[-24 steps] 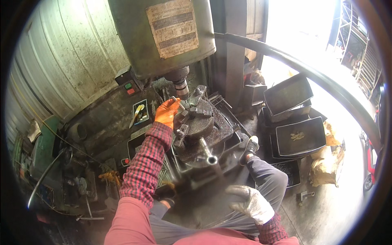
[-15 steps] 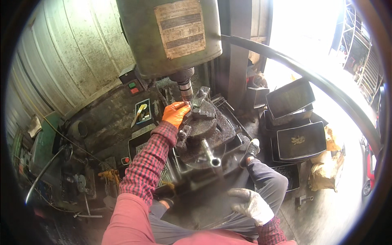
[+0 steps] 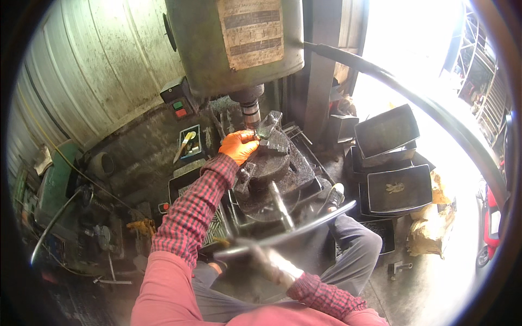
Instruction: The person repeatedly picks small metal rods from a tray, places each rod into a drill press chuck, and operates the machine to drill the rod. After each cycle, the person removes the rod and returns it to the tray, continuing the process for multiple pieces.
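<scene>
The orange-gloved left hand (image 3: 238, 145) pinches a small metal piece (image 3: 256, 136) at the dark, grimy metal fixture (image 3: 266, 169), just below the banded steel chuck (image 3: 250, 111). The pale-gloved right hand (image 3: 276, 266) is blurred near a long, curved silver bar (image 3: 321, 218); whether its fingers grip it, I cannot tell. Should the chuck descend, it could trap the left fingertips.

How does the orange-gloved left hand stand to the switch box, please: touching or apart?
Apart: the head view shows a plain gap between the left hand and the switch box.

Right-side opening (image 3: 408, 51) blown white (harsh glare); right hand (image 3: 276, 266) blurred.
</scene>
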Available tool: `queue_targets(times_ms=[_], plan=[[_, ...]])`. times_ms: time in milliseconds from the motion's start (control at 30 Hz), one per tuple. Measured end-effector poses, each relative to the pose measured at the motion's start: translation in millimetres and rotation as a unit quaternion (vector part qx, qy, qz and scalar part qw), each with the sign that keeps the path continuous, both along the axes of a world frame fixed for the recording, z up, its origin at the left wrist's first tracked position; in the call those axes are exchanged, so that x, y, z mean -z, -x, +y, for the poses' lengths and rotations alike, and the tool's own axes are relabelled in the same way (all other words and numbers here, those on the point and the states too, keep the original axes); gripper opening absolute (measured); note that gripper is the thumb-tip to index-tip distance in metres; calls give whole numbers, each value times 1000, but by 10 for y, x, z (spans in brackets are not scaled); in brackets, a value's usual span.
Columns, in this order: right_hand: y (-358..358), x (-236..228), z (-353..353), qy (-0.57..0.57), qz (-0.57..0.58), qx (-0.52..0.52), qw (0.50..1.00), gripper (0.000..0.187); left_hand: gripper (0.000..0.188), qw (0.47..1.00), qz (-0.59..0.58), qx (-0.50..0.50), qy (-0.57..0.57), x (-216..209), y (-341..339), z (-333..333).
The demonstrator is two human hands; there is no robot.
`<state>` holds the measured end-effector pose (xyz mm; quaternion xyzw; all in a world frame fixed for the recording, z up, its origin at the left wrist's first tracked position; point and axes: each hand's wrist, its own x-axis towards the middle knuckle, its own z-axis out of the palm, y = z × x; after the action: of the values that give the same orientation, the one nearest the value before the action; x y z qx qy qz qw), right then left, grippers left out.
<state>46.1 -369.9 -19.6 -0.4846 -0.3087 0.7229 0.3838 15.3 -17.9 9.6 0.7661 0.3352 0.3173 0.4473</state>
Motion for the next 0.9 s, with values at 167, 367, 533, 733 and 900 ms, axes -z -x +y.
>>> queue_targets(times_ms=[167, 367, 533, 733, 900], plan=[[-595, -1020, -129, -469, -330, 40, 818, 94, 23, 999, 37, -6, -2, -2, 2, 58], [-780, -442, 100, -405, -697, 124, 578, 80, 25, 999, 21, 5, -34, -70, 60, -30], [-77, -120, 33, -17, -76, 288, 954, 42, 20, 1000, 27, -3, -10, -69, 15, 6], [-530, -1283, -251, -494, -388, 60, 776, 77, 28, 998, 60, -13, -6, -23, -2, 61], [-944, -1677, 28, -425, -735, 65, 524, 72, 33, 998, 57, 11, -28, -119, 19, 12]])
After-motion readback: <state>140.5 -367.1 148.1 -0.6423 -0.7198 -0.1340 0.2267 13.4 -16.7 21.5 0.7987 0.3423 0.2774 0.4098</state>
